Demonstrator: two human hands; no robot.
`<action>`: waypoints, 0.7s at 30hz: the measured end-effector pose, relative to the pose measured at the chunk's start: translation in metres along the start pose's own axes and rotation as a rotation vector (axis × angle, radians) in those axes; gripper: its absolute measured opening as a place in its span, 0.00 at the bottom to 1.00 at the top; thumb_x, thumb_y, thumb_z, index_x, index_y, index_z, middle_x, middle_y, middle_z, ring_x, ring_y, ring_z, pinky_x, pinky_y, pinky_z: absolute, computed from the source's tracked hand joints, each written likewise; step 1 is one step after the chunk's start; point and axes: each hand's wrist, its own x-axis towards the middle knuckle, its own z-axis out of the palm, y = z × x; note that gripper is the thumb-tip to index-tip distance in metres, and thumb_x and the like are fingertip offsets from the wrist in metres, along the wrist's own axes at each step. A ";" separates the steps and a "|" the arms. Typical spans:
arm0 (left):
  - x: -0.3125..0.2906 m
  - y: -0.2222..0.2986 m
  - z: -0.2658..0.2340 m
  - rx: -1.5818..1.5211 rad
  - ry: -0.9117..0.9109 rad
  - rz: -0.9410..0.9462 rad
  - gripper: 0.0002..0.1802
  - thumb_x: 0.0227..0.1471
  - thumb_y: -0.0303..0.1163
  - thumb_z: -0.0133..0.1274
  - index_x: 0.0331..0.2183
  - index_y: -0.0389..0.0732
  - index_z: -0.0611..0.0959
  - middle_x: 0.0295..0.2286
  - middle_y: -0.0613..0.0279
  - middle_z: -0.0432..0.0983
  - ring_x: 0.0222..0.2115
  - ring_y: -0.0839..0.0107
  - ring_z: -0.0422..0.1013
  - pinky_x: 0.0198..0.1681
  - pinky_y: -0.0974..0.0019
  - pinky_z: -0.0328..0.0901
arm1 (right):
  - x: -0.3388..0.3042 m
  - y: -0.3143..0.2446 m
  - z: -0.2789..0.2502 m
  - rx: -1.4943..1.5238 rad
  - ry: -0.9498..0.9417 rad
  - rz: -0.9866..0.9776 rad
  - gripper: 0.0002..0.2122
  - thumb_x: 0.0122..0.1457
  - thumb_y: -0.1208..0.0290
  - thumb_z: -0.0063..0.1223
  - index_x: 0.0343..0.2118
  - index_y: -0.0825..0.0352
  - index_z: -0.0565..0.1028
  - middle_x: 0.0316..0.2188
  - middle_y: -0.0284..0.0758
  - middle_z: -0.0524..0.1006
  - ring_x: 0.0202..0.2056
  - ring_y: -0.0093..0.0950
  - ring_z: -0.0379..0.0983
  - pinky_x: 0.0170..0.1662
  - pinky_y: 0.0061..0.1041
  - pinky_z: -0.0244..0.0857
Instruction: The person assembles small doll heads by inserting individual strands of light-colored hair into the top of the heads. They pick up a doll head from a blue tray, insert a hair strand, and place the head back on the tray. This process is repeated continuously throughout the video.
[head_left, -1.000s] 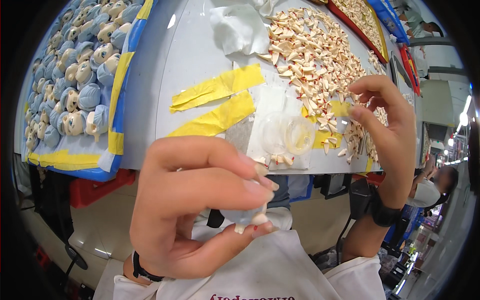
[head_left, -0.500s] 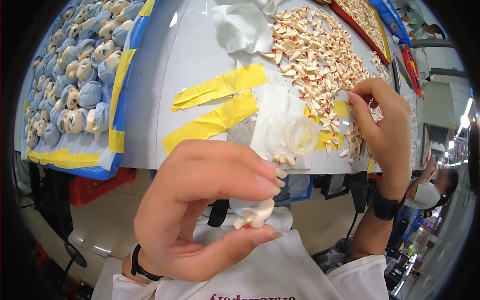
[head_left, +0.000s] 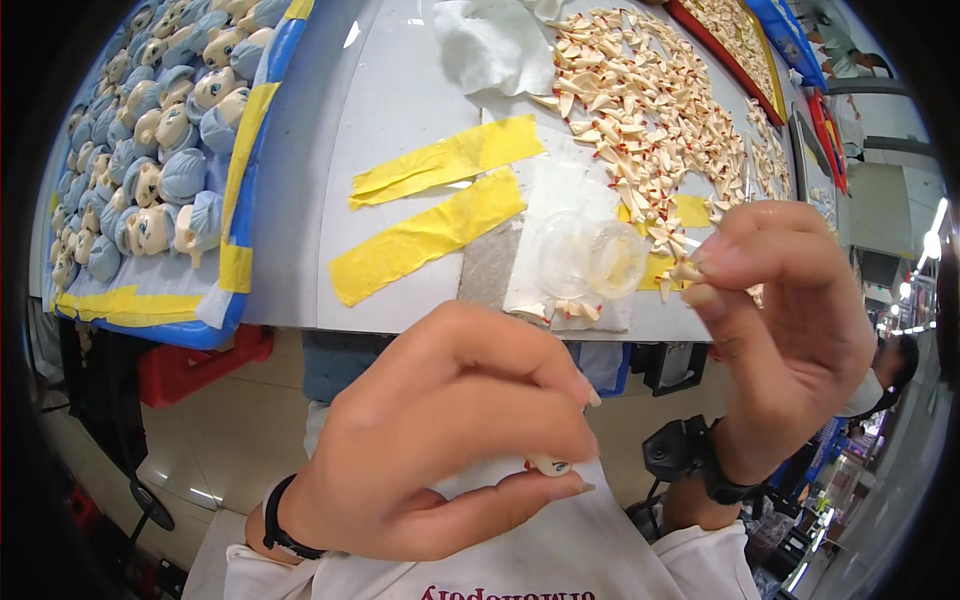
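My left hand [head_left: 440, 430], near the lower middle, is closed round a small doll head [head_left: 549, 466]. Only a bit of its face with a painted eye shows between fingers and thumb; the rest is hidden. To the right, my right hand [head_left: 785, 300] pinches a small cream pointed piece [head_left: 684, 271] with a red tip between thumb and forefinger, just over the table's near edge. Beyond it spreads a pile of similar cream pieces [head_left: 650, 110] with red ends. Two round clear plastic dishes [head_left: 575, 262] sit between the hands, a few cream pieces beside them.
A blue tray [head_left: 228, 250] edged with yellow tape, full of blue-haired doll heads [head_left: 150, 185], is on the left. Yellow tape strips [head_left: 430, 235] and a white cloth [head_left: 490, 45] lie on the table [head_left: 400, 90]. A red tray [head_left: 725, 60] stands far right; another person [head_left: 890, 375] is beyond.
My right hand has come nearer from the pile and now holds a cream piece. My left hand has turned and shifted right, covering more of the doll head.
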 end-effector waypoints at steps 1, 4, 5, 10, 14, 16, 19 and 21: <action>-0.001 -0.001 -0.001 -0.013 -0.006 0.025 0.14 0.33 0.17 0.58 0.29 0.33 0.78 0.35 0.49 0.62 0.33 0.60 0.71 0.39 0.64 0.68 | 0.000 0.001 0.005 -0.037 0.016 -0.029 0.09 0.39 0.89 0.52 0.25 0.72 0.71 0.25 0.38 0.70 0.30 0.25 0.66 0.34 0.19 0.59; -0.001 -0.006 -0.003 -0.043 0.000 0.102 0.12 0.34 0.18 0.58 0.28 0.34 0.78 0.36 0.48 0.60 0.33 0.61 0.71 0.39 0.64 0.69 | -0.002 0.003 0.015 -0.181 0.063 -0.090 0.10 0.35 0.89 0.54 0.23 0.72 0.72 0.25 0.37 0.69 0.29 0.25 0.65 0.33 0.19 0.58; -0.001 -0.007 -0.003 -0.050 0.011 0.119 0.11 0.35 0.18 0.59 0.28 0.34 0.78 0.36 0.48 0.60 0.32 0.61 0.71 0.38 0.65 0.69 | -0.002 0.002 0.017 -0.217 0.072 -0.094 0.10 0.34 0.89 0.55 0.23 0.71 0.73 0.25 0.37 0.69 0.28 0.25 0.65 0.33 0.19 0.58; 0.001 0.001 0.001 -0.045 0.154 -0.001 0.14 0.38 0.22 0.58 0.30 0.33 0.73 0.38 0.47 0.59 0.28 0.61 0.72 0.31 0.68 0.70 | -0.001 -0.002 0.016 -0.359 0.041 -0.138 0.10 0.33 0.89 0.55 0.22 0.71 0.73 0.24 0.36 0.69 0.27 0.25 0.65 0.30 0.19 0.58; 0.001 0.001 0.000 -0.058 0.185 0.004 0.20 0.40 0.31 0.60 0.33 0.34 0.69 0.36 0.49 0.62 0.26 0.61 0.73 0.26 0.70 0.70 | -0.001 -0.002 0.015 -0.318 0.051 -0.176 0.09 0.36 0.88 0.54 0.24 0.72 0.72 0.25 0.37 0.69 0.28 0.25 0.65 0.31 0.19 0.57; 0.001 0.001 -0.003 -0.011 0.177 0.019 0.24 0.39 0.36 0.61 0.35 0.34 0.68 0.34 0.51 0.64 0.27 0.62 0.72 0.27 0.69 0.70 | -0.004 0.001 0.012 -0.193 0.092 -0.179 0.08 0.39 0.86 0.54 0.25 0.72 0.71 0.25 0.38 0.68 0.28 0.25 0.63 0.31 0.18 0.56; 0.003 -0.004 -0.001 0.005 0.207 0.061 0.26 0.38 0.39 0.61 0.35 0.34 0.68 0.32 0.52 0.65 0.27 0.65 0.71 0.29 0.68 0.69 | -0.006 -0.011 0.008 0.026 -0.042 -0.100 0.07 0.43 0.79 0.55 0.26 0.70 0.69 0.24 0.37 0.66 0.27 0.22 0.60 0.30 0.15 0.53; 0.002 -0.003 0.012 -0.131 0.321 -0.005 0.27 0.38 0.40 0.62 0.35 0.34 0.68 0.31 0.52 0.66 0.28 0.67 0.70 0.30 0.68 0.68 | -0.017 -0.019 0.023 0.067 0.025 -0.059 0.07 0.44 0.75 0.56 0.25 0.67 0.69 0.22 0.35 0.64 0.25 0.21 0.58 0.28 0.13 0.52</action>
